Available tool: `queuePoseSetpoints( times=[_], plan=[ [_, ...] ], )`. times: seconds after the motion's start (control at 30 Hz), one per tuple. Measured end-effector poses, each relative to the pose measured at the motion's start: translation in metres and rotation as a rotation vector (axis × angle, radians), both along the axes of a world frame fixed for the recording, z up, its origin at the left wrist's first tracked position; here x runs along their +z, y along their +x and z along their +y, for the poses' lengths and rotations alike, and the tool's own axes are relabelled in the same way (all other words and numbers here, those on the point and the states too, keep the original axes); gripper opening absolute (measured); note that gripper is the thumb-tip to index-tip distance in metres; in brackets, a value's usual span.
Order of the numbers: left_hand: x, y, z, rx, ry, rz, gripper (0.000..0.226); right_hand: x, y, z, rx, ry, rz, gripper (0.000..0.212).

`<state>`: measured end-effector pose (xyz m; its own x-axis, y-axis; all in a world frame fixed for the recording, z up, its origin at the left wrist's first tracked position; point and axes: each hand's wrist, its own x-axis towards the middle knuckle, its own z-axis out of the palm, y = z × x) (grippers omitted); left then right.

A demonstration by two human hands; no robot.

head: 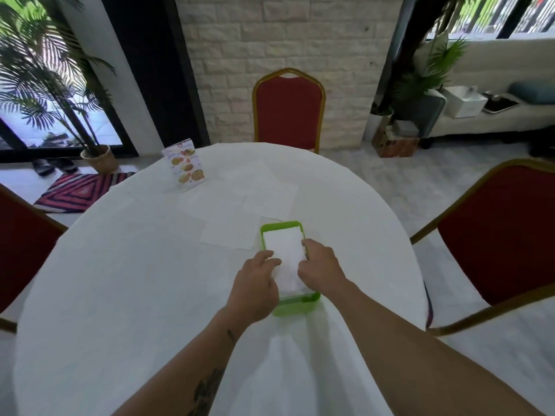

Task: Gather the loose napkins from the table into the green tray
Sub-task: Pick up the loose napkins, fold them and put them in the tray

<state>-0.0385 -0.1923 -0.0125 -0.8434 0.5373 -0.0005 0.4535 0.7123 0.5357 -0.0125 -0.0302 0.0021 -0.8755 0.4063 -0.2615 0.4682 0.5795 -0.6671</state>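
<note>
A green tray [280, 228] sits on the white round table [126, 265], a little right of centre. A folded white napkin [283, 250] lies inside it. My left hand [255, 283] grips the napkin's left edge and my right hand [319, 265] grips its right edge, both over the tray's near half. Several loose white napkins lie flat beyond the tray: one just left of it [229, 232], one further back [210, 199], and one at the back right [270, 196]. They are faint against the white cloth.
A colourful menu stand [184, 165] is upright at the table's far left. Red chairs stand at the far side [288, 109], at the right [498, 235] and at the left [21, 235]. A striped rug [78, 190] and a potted palm lie beyond on the floor.
</note>
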Motion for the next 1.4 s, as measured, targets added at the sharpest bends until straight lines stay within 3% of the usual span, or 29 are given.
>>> queuePoseSetpoints(
  times=[0.1, 0.27, 0.4, 0.53, 0.87, 1.17, 1.4],
  plan=[
    [-0.002, 0.002, 0.001, -0.011, -0.074, 0.007, 0.051, -0.001, 0.002, 0.003, 0.029, 0.071, 0.017, 0.032],
    [-0.004, 0.003, 0.002, -0.008, -0.136, 0.011, 0.051, -0.008, 0.007, 0.003, 0.195, 0.524, 0.092, 0.050],
    [-0.005, 0.000, 0.000, -0.023, -0.153, -0.019, 0.047, -0.014, 0.015, -0.003, 0.400, 0.633, 0.017, 0.034],
    [-0.004, -0.004, -0.001, -0.039, -0.131, -0.071, 0.041, -0.010, 0.017, -0.003, 0.415, 0.696, -0.019, 0.032],
    [0.007, -0.021, -0.046, 0.181, 0.347, -0.218, 0.031, 0.014, -0.006, -0.049, 0.258, 0.510, 0.064, 0.043],
    [0.010, -0.062, -0.134, 0.279, 0.343, -0.228, 0.030, 0.021, -0.044, -0.129, 0.096, 0.092, 0.097, 0.039],
    [-0.002, -0.102, -0.161, 0.319, 0.312, -0.287, 0.028, -0.011, -0.063, -0.151, -0.053, -0.065, -0.048, 0.048]
  ],
)
